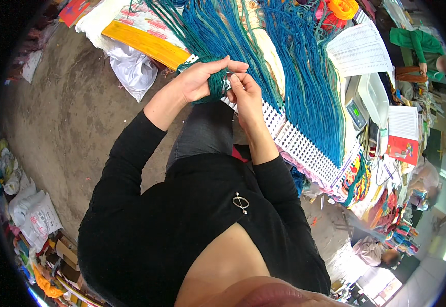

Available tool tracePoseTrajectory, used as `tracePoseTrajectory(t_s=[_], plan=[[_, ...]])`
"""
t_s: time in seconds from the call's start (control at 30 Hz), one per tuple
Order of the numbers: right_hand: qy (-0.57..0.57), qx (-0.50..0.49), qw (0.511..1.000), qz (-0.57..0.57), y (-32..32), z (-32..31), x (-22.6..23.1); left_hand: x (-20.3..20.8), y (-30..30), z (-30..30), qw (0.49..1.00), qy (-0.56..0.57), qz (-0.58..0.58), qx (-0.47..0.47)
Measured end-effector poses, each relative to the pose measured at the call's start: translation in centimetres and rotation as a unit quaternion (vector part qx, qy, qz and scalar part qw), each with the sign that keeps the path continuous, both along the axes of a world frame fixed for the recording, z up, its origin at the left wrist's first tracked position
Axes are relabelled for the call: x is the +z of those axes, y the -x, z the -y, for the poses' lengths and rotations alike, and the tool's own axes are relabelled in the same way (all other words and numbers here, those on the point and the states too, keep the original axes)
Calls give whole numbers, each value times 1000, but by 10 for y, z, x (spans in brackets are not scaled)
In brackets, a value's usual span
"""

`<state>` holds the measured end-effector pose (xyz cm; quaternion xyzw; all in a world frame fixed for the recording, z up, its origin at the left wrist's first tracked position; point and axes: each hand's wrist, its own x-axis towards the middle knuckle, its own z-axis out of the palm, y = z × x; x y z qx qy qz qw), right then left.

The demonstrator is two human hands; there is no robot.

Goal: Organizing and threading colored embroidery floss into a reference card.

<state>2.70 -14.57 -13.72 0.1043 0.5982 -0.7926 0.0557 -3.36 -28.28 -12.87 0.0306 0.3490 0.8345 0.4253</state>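
A thick bundle of dark green yarn is wrapped around my left hand, with the thumb and fingers stretched out past the strands. Close beside it, my right hand has thumb and fingertips pinched together at the bundle's right edge; the exact strand between them is too small to make out. From the bundle, dark green strands run up toward the far edge of the table. Long blue yarn lies spread to the right, its near ends at a white strip with rows of holes. Cream yarn lies between the blue lengths.
A yellow board borders the table at the left, with a white bag below it. To the right are printed sheets, a digital scale and a red-and-white booklet. Another person in green is at far right.
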Motion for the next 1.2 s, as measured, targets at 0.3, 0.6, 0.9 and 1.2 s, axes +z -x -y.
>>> tracePoseTrajectory(t_s=[0.3, 0.6, 0.9, 1.2], plan=[[-93, 18, 995, -17, 1, 1, -3, -3, -1, 0, 1000, 1, -3, 4], [2, -14, 1000, -18, 0, 0, 1, -13, 7, 7, 999, -29, 8, 19], [54, -3, 998, 18, -2, 0, 6, -7, 4, 6, 999, -35, 10, 12], [10, 20, 1000, -13, -2, -1, 5, -5, 3, 6, 1000, -20, 7, 23]])
